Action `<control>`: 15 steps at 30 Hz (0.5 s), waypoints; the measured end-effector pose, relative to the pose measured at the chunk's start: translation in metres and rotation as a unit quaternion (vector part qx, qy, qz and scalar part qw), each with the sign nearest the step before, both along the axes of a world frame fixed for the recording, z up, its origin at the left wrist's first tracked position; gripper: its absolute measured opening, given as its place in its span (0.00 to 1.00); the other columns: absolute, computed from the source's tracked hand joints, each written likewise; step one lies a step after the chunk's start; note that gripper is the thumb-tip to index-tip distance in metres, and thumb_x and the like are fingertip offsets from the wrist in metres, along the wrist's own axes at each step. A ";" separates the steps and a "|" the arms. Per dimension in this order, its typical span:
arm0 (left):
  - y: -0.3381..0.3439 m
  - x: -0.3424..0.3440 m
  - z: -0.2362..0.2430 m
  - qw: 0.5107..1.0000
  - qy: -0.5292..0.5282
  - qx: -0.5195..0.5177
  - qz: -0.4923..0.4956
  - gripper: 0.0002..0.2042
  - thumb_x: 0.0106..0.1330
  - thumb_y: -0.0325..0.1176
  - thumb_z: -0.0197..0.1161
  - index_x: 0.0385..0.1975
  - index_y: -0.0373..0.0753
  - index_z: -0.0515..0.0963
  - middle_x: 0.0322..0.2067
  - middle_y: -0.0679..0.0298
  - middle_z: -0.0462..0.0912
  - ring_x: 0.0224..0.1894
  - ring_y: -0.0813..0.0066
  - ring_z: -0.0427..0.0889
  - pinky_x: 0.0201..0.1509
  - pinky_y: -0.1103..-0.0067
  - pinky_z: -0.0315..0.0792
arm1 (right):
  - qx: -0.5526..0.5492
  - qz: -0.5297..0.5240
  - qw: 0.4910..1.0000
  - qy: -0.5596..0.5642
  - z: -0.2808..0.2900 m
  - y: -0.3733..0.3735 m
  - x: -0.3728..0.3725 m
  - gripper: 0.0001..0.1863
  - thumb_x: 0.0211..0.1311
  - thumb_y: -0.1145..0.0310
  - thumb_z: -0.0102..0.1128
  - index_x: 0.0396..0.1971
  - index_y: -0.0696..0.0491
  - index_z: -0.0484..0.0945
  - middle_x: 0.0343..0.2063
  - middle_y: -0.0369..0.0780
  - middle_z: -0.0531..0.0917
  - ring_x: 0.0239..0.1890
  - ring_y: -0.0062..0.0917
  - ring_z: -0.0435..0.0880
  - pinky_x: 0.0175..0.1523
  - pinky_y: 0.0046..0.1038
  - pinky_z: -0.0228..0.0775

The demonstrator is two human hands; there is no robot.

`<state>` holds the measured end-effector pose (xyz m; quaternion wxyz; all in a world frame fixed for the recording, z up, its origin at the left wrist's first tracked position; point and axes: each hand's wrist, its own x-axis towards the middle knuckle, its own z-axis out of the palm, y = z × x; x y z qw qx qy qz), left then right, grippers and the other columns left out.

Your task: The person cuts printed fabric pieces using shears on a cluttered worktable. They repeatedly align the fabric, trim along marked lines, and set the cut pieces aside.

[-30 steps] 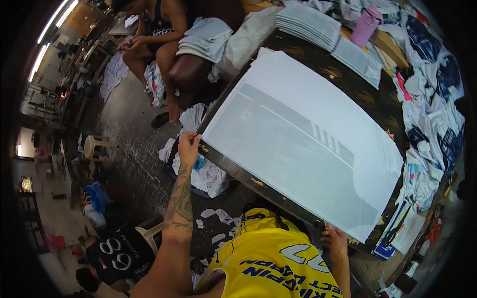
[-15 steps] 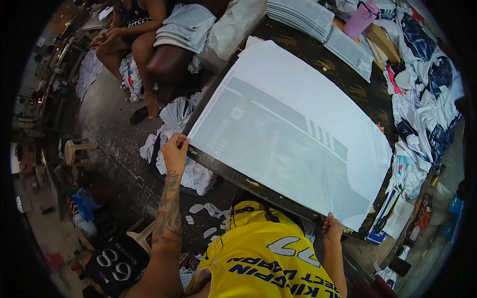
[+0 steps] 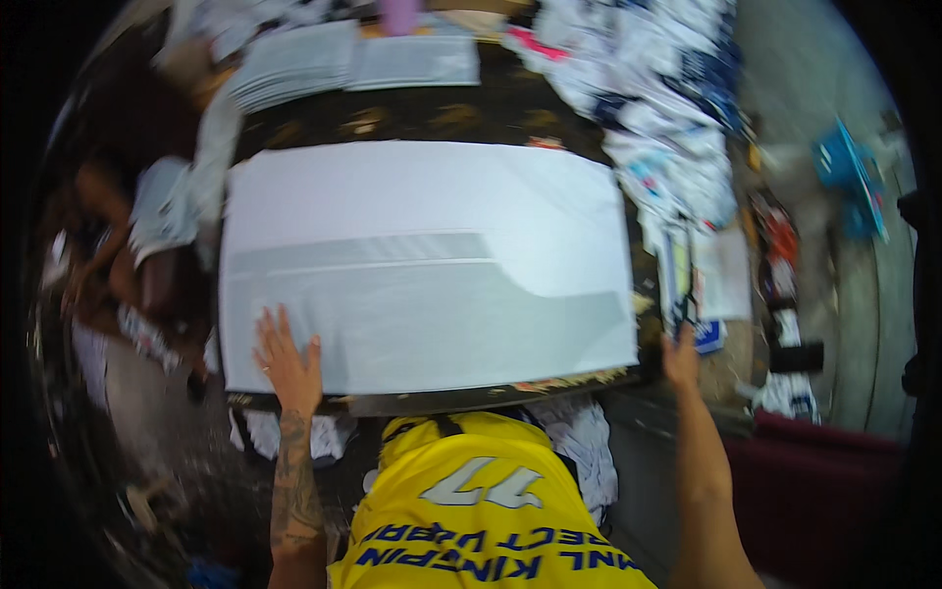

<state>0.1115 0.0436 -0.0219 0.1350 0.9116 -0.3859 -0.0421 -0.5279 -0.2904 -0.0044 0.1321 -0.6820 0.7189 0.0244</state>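
Note:
A large sheet of thin white and pale grey printed fabric (image 3: 422, 324) lies flat on the dark table in front of me. My left hand (image 3: 285, 363) rests on its near left part, fingers spread, with a ring on one finger. At the table's right side my right hand (image 3: 680, 358) reaches to a slim black tool (image 3: 685, 294), perhaps scissors, lying on papers. Blur hides whether its fingers close on the tool. A blue and white packet (image 3: 708, 337) lies just beside that hand.
Folded grey fabric stacks (image 3: 294, 64) and a pink bottle (image 3: 399, 15) stand at the table's far side. A heap of white and navy cloth (image 3: 657, 108) lies at the far right. At left, a seated person (image 3: 113, 226) is beside more folded fabric (image 3: 165, 206).
My view has turned rightward. My left hand has left the fabric's corner and lies flat on it. My right hand has let go of the near edge and moved right to the black tool.

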 end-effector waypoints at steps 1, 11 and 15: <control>-0.024 -0.029 0.003 0.993 0.065 -0.042 -0.088 0.36 0.78 0.47 0.62 0.81 0.42 0.60 0.83 0.50 0.54 0.85 0.44 0.48 0.84 0.45 0.42 | -0.037 0.055 0.997 0.050 -0.009 0.001 -0.008 0.35 0.80 0.58 0.54 0.76 0.66 0.62 0.74 0.60 0.67 0.79 0.52 0.64 0.81 0.45 0.55; -0.210 -0.324 0.013 0.818 0.210 -0.041 -0.535 0.15 0.60 0.36 0.78 0.44 0.41 0.83 0.48 0.60 0.80 0.56 0.56 0.75 0.60 0.62 0.69 | -0.052 -0.011 0.991 -0.126 0.016 -0.081 -0.033 0.20 0.65 0.62 0.73 0.48 0.63 0.82 0.41 0.53 0.88 0.46 0.48 0.89 0.50 0.45 0.79; -0.229 -0.348 0.011 0.819 0.201 -0.031 -0.537 0.13 0.60 0.36 0.78 0.39 0.41 0.82 0.44 0.61 0.79 0.52 0.56 0.75 0.56 0.62 0.69 | 0.223 -0.141 0.860 -0.437 0.035 -0.026 -0.082 0.20 0.67 0.53 0.77 0.44 0.55 0.84 0.35 0.36 0.86 0.36 0.18 0.85 0.38 0.25 0.74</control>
